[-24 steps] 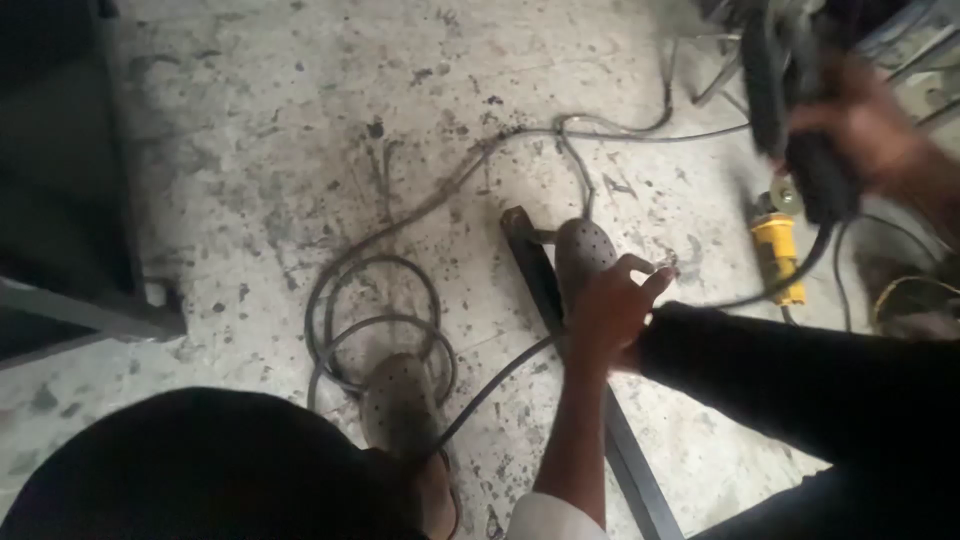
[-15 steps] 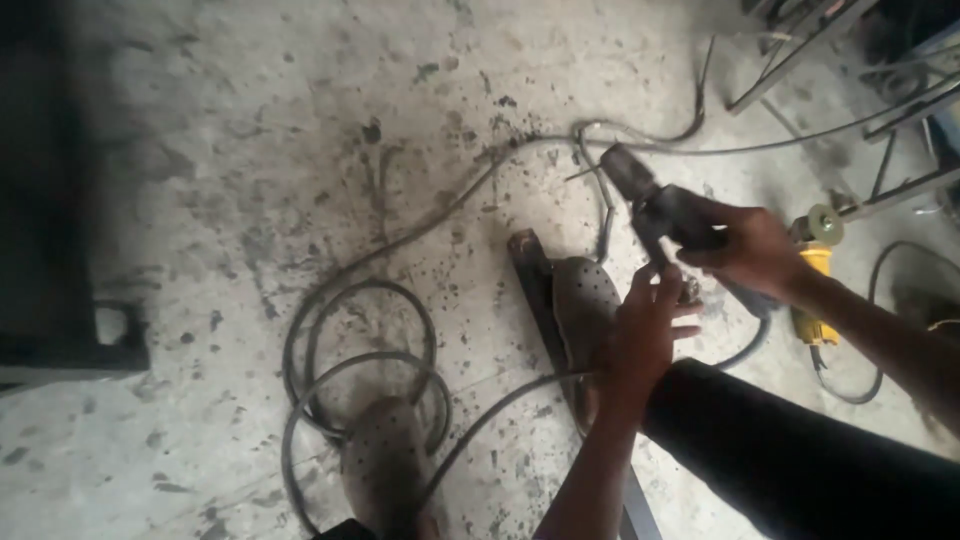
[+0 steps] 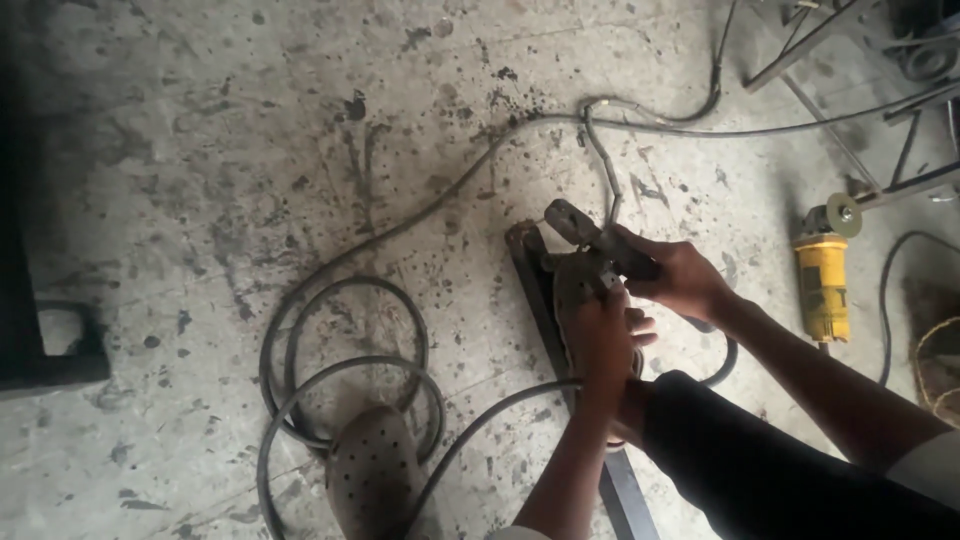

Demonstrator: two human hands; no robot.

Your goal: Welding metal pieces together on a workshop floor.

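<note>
My right hand (image 3: pixel 685 282) is shut around the dark handle of a welding electrode holder (image 3: pixel 590 240), whose jaws point up-left. A thick cable (image 3: pixel 600 150) runs from it across the floor. My left hand (image 3: pixel 605 340) is pressed against the underside of the holder's front end, thumb up, fingers partly spread; its grip is hidden. Both hands hover over a grey shoe (image 3: pixel 570 290) that stands on a dark steel bar (image 3: pixel 530 275) lying on the concrete floor.
Coiled black cable (image 3: pixel 340 385) lies left of the bar around a second grey perforated shoe (image 3: pixel 370 475). A yellow angle grinder (image 3: pixel 822 280) lies at the right. Metal frame pieces (image 3: pixel 900 110) fill the top right. A dark metal object (image 3: pixel 40 340) is at the left edge.
My right hand has carried the electrode holder down and left from the upper right to meet my left hand above the shoe. My left hand now touches the tool.
</note>
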